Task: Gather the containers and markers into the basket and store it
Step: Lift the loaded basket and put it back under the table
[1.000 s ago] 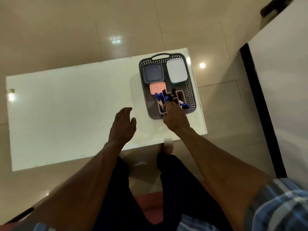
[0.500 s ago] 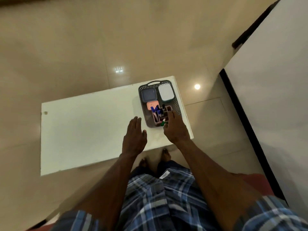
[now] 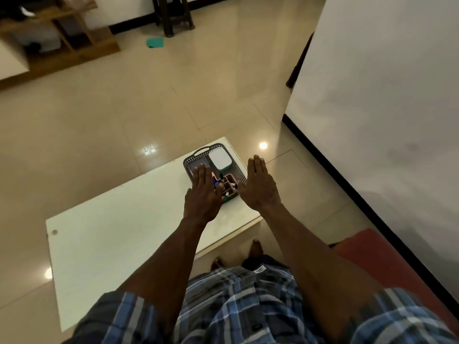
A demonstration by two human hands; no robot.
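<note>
At the far right corner of the white worktop sits the grey perforated basket, already loaded: a white-lidded container at its far right, a grey-lidded container at its far left, and a cluster of markers standing in a small divided holder toward the near end. Nothing else of the task seems to lie loose on the worktop, so gathering looks finished and the step in hand is taking hold of the basket to carry it off. The left hand is spread flat, fingers straight, over the basket's left side and covers part of it; the right hand is likewise flat and open beside the basket's right wall. Both hands are empty and apart, one on each flank; whether either touches the rim cannot be told. The next move probably calls for both palms to close in on the two long walls or under the rim, then a level lift, since the upright markers could tip out if the basket tilts. A wooden shelf unit stands across the floor, but where the basket belongs is not shown.
</note>
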